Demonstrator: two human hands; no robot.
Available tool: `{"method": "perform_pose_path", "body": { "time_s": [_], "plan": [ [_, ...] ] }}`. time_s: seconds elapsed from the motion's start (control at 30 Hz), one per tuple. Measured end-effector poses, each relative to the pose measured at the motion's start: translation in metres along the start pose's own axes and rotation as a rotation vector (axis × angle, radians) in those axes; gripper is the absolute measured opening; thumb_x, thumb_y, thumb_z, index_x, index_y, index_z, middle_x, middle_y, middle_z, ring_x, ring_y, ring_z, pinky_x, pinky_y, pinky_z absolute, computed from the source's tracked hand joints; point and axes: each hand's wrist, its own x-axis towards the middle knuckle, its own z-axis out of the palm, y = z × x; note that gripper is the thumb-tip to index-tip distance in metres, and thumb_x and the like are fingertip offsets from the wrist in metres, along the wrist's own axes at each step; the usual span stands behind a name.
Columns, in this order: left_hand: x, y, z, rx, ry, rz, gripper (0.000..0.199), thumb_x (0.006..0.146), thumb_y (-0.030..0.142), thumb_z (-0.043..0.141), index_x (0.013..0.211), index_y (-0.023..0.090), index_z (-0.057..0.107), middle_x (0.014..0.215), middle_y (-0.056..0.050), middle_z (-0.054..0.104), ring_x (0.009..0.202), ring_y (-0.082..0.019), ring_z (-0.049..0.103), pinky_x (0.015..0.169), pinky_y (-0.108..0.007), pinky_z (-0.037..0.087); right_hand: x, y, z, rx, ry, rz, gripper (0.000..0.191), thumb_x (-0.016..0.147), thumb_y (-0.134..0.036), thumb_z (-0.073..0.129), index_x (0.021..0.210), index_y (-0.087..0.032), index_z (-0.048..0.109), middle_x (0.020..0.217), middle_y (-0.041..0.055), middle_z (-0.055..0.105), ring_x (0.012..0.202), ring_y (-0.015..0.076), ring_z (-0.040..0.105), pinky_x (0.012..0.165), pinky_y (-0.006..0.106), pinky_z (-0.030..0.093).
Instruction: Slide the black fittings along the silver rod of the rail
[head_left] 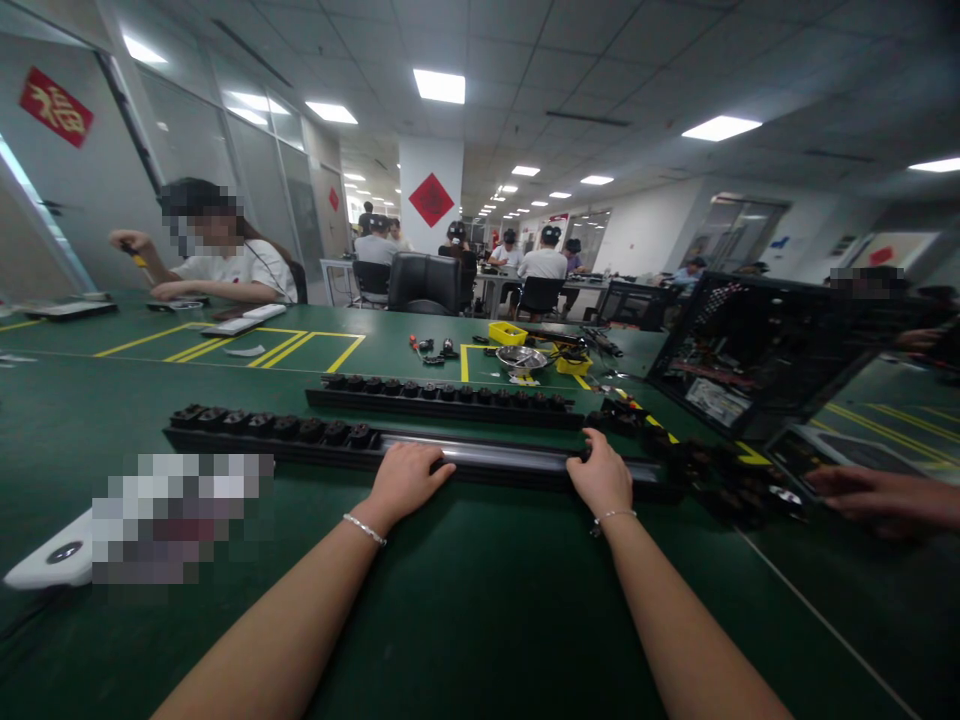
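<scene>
A long black power strip housing lies across the green table in front of me, with a row of round black sockets filling its left part. The bare channel to the right of them shines. My left hand rests around the housing's near edge just right of the last socket, its thumb pointing right. Farther right, my right hand is closed at the channel, with something dark between thumb and forefinger that I cannot make out. Behind lies a second black strip with a full row of sockets.
Loose black parts lie to the right, near another person's hand. An open computer case stands at the back right. Metal bowl and yellow bin sit behind. A white device lies left; a person sits across.
</scene>
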Motion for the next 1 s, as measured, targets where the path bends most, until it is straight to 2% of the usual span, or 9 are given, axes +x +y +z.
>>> {"method": "perform_pose_path", "body": {
  "time_s": [0.3, 1.0],
  "plan": [
    [0.000, 0.000, -0.001, 0.009, -0.021, -0.003, 0.038, 0.086, 0.051, 0.037, 0.080, 0.023, 0.062, 0.084, -0.003, 0.069, 0.083, -0.020, 0.060, 0.076, -0.034, 0.038, 0.004, 0.008, -0.005, 0.060, -0.052, 0.023, 0.054, 0.073, -0.018, 0.044, 0.127, -0.018, 0.044, 0.121, 0.0075, 0.057, 0.110, 0.0249, 0.052, 0.090, 0.037, 0.040],
    [0.000, 0.000, 0.002, 0.005, 0.004, 0.004, 0.039, 0.087, 0.051, 0.036, 0.079, 0.023, 0.062, 0.082, -0.003, 0.069, 0.082, -0.022, 0.061, 0.075, -0.036, 0.038, 0.004, 0.010, -0.007, 0.008, -0.020, 0.030, 0.054, 0.074, -0.020, 0.044, 0.128, -0.017, 0.046, 0.122, 0.0112, 0.055, 0.109, 0.0275, 0.051, 0.088, 0.038, 0.042]
  ]
}}
